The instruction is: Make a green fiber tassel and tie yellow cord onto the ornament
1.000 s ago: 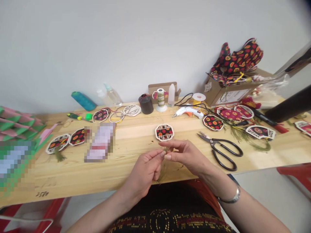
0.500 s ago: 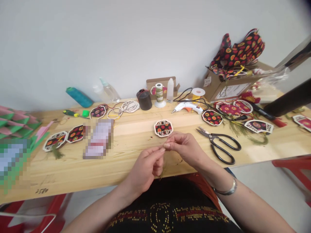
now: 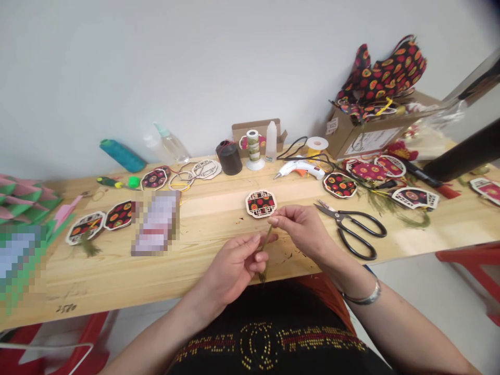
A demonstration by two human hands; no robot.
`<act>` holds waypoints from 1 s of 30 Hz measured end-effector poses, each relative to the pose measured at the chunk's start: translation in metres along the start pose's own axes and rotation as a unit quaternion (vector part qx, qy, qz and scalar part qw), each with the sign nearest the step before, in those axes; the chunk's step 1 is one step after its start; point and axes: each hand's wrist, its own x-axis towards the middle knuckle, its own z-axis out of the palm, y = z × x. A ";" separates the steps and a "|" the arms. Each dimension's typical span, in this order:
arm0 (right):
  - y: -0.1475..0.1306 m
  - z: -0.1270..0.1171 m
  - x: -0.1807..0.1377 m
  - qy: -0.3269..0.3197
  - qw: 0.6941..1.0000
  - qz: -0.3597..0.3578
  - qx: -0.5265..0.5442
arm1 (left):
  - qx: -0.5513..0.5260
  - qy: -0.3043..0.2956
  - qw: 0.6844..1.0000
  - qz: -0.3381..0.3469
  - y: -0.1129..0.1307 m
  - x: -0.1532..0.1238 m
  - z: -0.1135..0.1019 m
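Observation:
Between my hands hangs a thin olive-green tassel (image 3: 267, 238), its strands dropping over the table's near edge. The thumb and fingertips of my right hand (image 3: 299, 226) pinch its upper end. Lower down, my left hand (image 3: 238, 265) curls its fingers loosely round the strands, and part of the tassel is hidden by them. Just beyond my fingers an octagonal wooden ornament (image 3: 261, 203) with dark patterned fabric lies flat. Black-handled scissors (image 3: 357, 229) rest to the right of my right hand, blades partly apart.
A white glue gun (image 3: 299, 167) with its cord lies behind the ornament. Thread spools (image 3: 229, 158), a white squeeze bottle (image 3: 271, 141) and a cardboard box (image 3: 367, 133) stand along the wall. More ornaments (image 3: 339, 185) lie on both sides. A pixelated patch (image 3: 156, 221) covers something at left.
My hands have moved a little apart, the right one upward, and the green tassel now shows between them. The left fingers have loosened from their closed pinch. The view has shifted slightly.

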 end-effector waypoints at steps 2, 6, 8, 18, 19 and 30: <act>0.000 0.000 0.001 0.007 1.000 -0.004 -0.008 | 0.009 0.011 1.000 0.007 0.000 0.000 0.000; 0.000 0.000 0.000 0.012 1.000 0.001 -0.018 | 0.036 0.028 0.999 0.012 0.000 0.001 0.001; 0.001 0.001 0.000 0.013 1.000 0.002 -0.023 | 0.057 0.030 0.998 0.014 0.000 0.001 0.001; 0.003 -0.010 -0.003 0.115 0.952 -0.217 -0.186 | 0.164 0.039 0.984 0.057 0.000 0.002 0.000; 0.001 -0.012 -0.006 0.084 0.943 -0.253 -0.198 | 0.170 0.039 0.983 0.059 0.000 0.002 0.001; -0.002 -0.026 -0.015 -0.220 0.893 -0.234 -0.314 | 0.210 0.014 0.976 0.053 0.000 0.004 0.002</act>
